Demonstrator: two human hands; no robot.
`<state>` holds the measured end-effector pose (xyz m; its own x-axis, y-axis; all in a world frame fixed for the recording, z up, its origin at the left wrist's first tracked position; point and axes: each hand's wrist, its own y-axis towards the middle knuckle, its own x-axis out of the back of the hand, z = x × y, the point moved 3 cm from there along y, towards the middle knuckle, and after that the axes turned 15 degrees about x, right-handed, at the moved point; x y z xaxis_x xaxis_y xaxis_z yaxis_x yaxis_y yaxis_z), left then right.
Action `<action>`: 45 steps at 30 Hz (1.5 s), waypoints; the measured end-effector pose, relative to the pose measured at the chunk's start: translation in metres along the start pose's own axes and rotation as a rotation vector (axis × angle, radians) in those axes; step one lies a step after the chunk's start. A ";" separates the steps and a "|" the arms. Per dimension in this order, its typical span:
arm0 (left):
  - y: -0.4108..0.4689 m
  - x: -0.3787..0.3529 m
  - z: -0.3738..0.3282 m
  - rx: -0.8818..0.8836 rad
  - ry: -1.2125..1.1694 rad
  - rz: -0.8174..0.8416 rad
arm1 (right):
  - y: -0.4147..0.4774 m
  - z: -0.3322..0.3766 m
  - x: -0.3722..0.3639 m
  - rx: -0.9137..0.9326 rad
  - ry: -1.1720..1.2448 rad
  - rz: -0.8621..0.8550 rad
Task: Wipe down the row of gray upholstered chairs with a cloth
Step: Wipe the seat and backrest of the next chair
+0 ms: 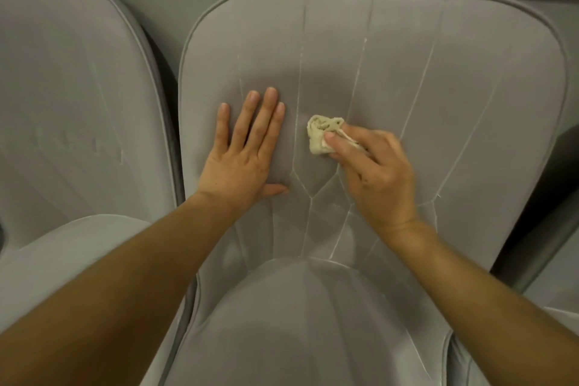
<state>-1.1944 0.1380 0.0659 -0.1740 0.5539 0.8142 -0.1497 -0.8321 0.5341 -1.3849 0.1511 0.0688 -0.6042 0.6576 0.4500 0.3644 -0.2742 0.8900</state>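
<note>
Wiping: right hand (376, 172) grip pinched crumpled beige cloth (319, 135), wad pressed on middle of gray stitched upholstered chair back (438, 72). Cloth stuck out up-left of grip, beside centre seam. Flat left hand (241, 160), fingers straight, held nothing, rested on chair back just left of cloth.

Seating area, indoors: gray chairs (438, 72) side-by-side.
</note>
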 end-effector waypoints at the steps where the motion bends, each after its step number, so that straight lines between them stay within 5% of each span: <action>1: -0.003 -0.001 -0.001 0.005 0.001 0.014 | 0.001 0.003 0.002 -0.018 0.038 -0.012; 8: -0.010 -0.008 -0.005 0.044 0.021 0.003 | 0.062 -0.010 0.027 0.002 -0.022 -0.231; 19: -0.015 -0.021 -0.002 -0.028 0.067 -0.058 | -0.055 0.021 -0.024 0.086 -0.018 0.159; 27: -0.034 -0.035 -0.006 -0.001 0.100 -0.055 | 0.016 -0.003 0.008 0.071 -0.103 -0.171; 37: -0.079 -0.063 -0.003 0.007 0.254 -0.024 | -0.105 0.036 -0.045 0.071 0.026 0.165; 45: -0.097 -0.076 -0.007 0.070 0.161 0.000 | -0.041 0.014 -0.022 0.089 -0.111 -0.165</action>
<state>-1.1738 0.1770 -0.0496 -0.3281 0.5466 0.7704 -0.0825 -0.8290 0.5531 -1.3767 0.1577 0.0215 -0.5806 0.7633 0.2833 0.3307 -0.0968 0.9387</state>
